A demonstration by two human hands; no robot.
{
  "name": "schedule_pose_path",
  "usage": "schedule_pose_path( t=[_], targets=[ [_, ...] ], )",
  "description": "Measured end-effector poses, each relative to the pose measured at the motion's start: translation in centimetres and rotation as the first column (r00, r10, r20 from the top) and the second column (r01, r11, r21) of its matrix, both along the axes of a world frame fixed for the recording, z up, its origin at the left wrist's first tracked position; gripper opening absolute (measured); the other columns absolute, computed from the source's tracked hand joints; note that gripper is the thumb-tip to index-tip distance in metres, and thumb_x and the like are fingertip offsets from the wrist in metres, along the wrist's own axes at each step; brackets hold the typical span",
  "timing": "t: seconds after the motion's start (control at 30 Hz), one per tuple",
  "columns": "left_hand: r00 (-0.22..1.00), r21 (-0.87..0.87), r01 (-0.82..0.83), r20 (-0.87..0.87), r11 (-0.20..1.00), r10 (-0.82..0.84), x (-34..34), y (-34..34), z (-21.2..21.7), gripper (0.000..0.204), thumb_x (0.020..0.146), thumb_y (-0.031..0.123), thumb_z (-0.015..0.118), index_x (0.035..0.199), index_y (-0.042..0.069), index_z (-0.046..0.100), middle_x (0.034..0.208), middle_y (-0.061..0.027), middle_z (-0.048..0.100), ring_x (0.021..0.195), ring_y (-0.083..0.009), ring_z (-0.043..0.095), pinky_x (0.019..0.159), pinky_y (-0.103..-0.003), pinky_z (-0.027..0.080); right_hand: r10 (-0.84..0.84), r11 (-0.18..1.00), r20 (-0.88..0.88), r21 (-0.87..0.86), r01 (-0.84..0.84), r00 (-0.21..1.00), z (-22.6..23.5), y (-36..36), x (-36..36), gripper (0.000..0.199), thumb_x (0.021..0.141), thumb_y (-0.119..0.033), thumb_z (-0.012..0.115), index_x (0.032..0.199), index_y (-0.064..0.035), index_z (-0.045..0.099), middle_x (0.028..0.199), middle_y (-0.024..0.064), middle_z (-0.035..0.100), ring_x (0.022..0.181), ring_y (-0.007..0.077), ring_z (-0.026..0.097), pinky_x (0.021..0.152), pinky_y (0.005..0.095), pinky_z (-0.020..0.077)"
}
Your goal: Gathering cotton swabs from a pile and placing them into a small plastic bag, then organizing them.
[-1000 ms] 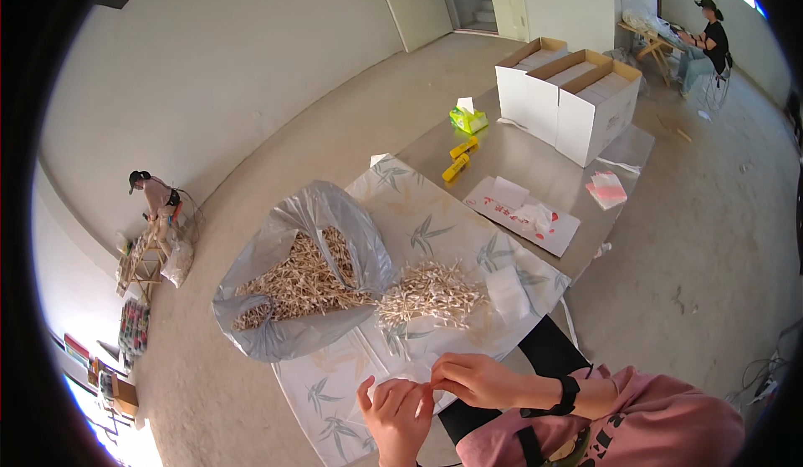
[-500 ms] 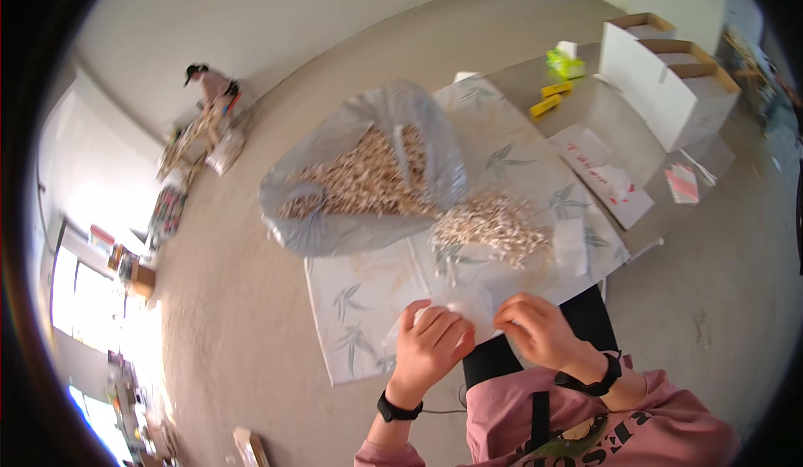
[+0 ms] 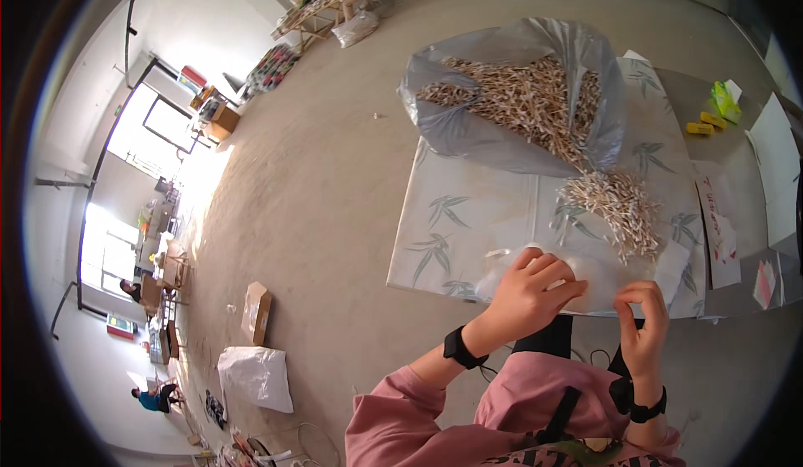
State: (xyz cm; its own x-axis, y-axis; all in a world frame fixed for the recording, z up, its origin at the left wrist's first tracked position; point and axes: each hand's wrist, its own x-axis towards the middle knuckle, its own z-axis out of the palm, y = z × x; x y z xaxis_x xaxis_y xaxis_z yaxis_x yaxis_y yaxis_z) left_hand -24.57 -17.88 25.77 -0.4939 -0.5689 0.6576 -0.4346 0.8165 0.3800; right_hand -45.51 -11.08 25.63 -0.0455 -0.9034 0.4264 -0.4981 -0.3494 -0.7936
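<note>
A thin clear plastic bag [image 3: 595, 273] lies at the near edge of the patterned tabletop [image 3: 468, 208]. My left hand [image 3: 535, 290] is closed on its left part, with the fingers curled down. My right hand [image 3: 646, 321] pinches at its right edge between thumb and fingertips. Beyond the hands a loose pile of cotton swabs [image 3: 615, 208] spills from a big open grey plastic bag [image 3: 493, 151], which holds a heap of the same swabs. A flat stack of clear film [image 3: 672, 268] sits to the right of the pile.
On the table's right side are yellow small boxes [image 3: 700, 128], a green packet [image 3: 726, 102], a marked cardboard piece [image 3: 718, 229] and a white carton [image 3: 774, 174]. A white sack [image 3: 258, 377] and an open carton [image 3: 256, 312] stand on the floor at left. Other people sit farther off.
My view has swung left, so the table appears farther right. My hands stay at the clear bag; the right wrist has turned more upright.
</note>
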Motion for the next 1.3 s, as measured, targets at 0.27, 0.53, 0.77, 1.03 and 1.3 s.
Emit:
schedule_pose_path(
  t=[0.27,0.53,0.77,1.03,1.3],
  targets=[
    [1.0,0.044,-0.015,-0.021,0.999,0.016,-0.5,0.0,0.7,0.024,0.068,0.01,0.08,0.092,0.013,0.075,0.085,0.0025,0.062,0.079,-0.0182,0.059,0.072,-0.033,0.045,-0.036,0.999,0.007,0.039,0.036,0.999,0.2,-0.5,0.9,0.013,0.082,0.005,0.068,0.093,0.0,0.064,0.09,0.0121,0.062,0.079,0.0258,0.062,0.07,0.0326,0.0499],
    [0.994,0.04,0.109,-0.004,0.993,-0.109,-2.0,-0.3,0.7,0.022,0.07,0.014,0.081,0.09,0.012,0.073,0.086,0.0025,0.062,0.082,-0.0191,0.06,0.076,-0.035,0.045,-0.047,0.997,-0.084,-0.057,0.043,0.995,0.1,0.0,0.9,0.015,0.078,0.009,0.069,0.089,-0.0008,0.066,0.085,0.0108,0.062,0.076,0.0275,0.063,0.064,0.0345,0.0504],
    [0.993,0.025,0.063,0.101,0.998,-0.065,-1.1,0.5,0.7,0.018,0.068,0.008,0.079,0.083,0.012,0.07,0.084,0.0014,0.062,0.082,-0.0183,0.061,0.083,-0.036,0.043,0.012,0.994,-0.105,-0.105,-0.023,0.994,-0.6,-0.2,1.2,0.015,0.078,0.003,0.07,0.089,-0.0048,0.065,0.083,0.0073,0.059,0.073,0.029,0.06,0.064,0.0376,0.0482],
    [0.971,0.018,-0.041,0.235,0.999,0.036,0.4,-0.1,0.2,0.018,0.071,0.005,0.078,0.086,0.012,0.07,0.085,0.0015,0.062,0.081,-0.0166,0.061,0.088,-0.039,0.042,0.024,0.991,-0.101,-0.131,-0.037,0.995,-1.0,0.0,0.3,0.013,0.081,0.0,0.072,0.09,-0.0075,0.065,0.083,0.0039,0.06,0.072,0.0249,0.06,0.064,0.0359,0.0478],
    [0.945,-0.095,-0.103,0.3,0.99,0.127,2.6,0.2,0.0,0.016,0.074,0.004,0.076,0.085,0.011,0.067,0.085,-0.0004,0.06,0.082,-0.0201,0.059,0.087,-0.041,0.041,0.002,0.992,-0.094,-0.123,-0.013,0.996,-1.3,-0.1,-0.4,0.011,0.084,-0.005,0.071,0.092,-0.0089,0.065,0.084,0.0034,0.059,0.073,0.0245,0.059,0.066,0.0352,0.0481]
  ],
)
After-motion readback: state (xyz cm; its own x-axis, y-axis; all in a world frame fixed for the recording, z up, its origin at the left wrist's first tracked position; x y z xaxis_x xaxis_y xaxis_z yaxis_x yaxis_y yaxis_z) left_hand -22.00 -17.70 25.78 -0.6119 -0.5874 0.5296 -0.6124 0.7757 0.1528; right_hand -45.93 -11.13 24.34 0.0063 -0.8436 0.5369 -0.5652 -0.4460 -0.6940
